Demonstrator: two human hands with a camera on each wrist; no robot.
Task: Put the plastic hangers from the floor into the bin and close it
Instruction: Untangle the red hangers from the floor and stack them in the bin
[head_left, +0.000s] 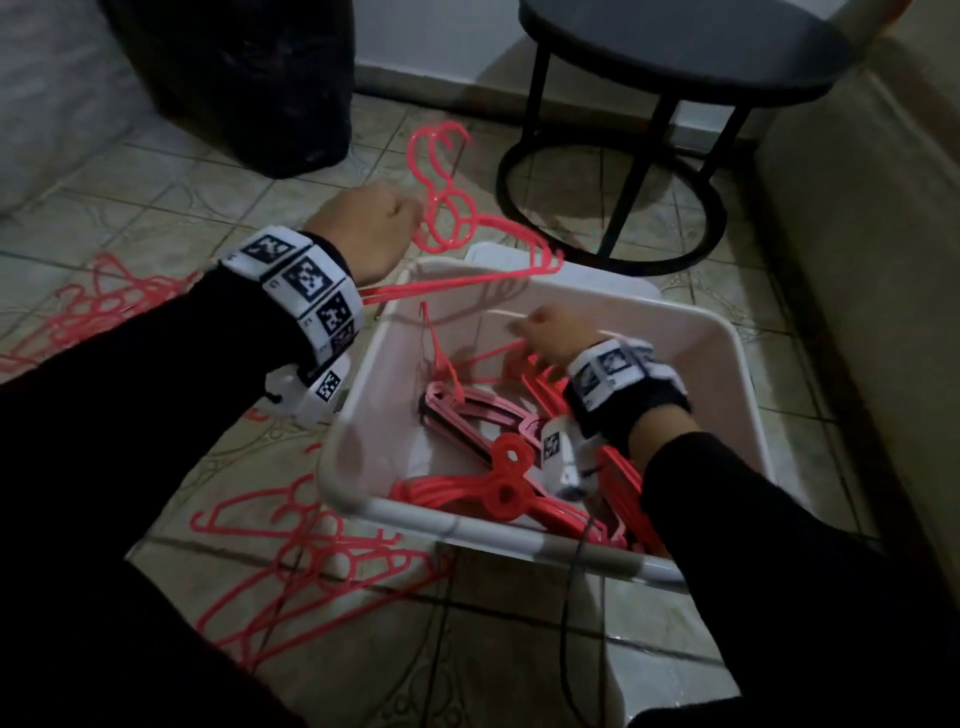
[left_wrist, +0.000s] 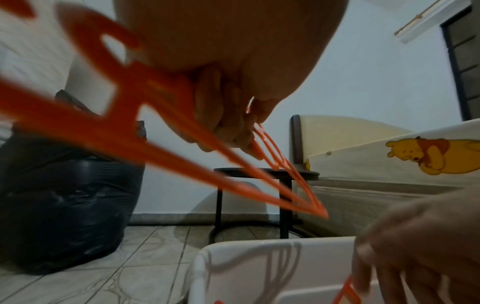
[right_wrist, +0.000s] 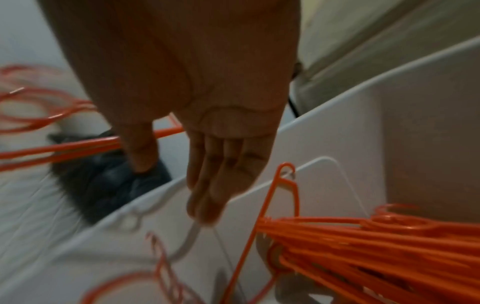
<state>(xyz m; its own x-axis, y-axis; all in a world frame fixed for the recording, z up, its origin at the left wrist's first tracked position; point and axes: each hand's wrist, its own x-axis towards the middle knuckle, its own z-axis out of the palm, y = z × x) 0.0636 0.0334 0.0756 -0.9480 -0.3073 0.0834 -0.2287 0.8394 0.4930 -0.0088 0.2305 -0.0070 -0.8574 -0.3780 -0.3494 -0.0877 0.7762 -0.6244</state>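
Note:
My left hand (head_left: 374, 223) grips a bunch of thin orange-red plastic hangers (head_left: 452, 223) by their necks and holds them tilted over the far left corner of the white bin (head_left: 727, 332). The left wrist view shows the fingers (left_wrist: 228, 127) curled round these hangers (left_wrist: 155, 131) above the bin rim (left_wrist: 259, 246). My right hand (head_left: 550, 332) is inside the bin with straight fingers (right_wrist: 207, 185), holding nothing. It hovers over a pile of hangers (head_left: 493, 467) on the bin's bottom (right_wrist: 363, 246). More hangers lie on the floor at the left (head_left: 98, 306) and in front of the bin (head_left: 311, 551).
A full black bag (head_left: 249, 78) stands at the back left. A round black side table (head_left: 675, 47) is behind the bin, and a bed edge (head_left: 857, 260) runs along the right. A dark cable (head_left: 571, 571) hangs over the bin's near rim.

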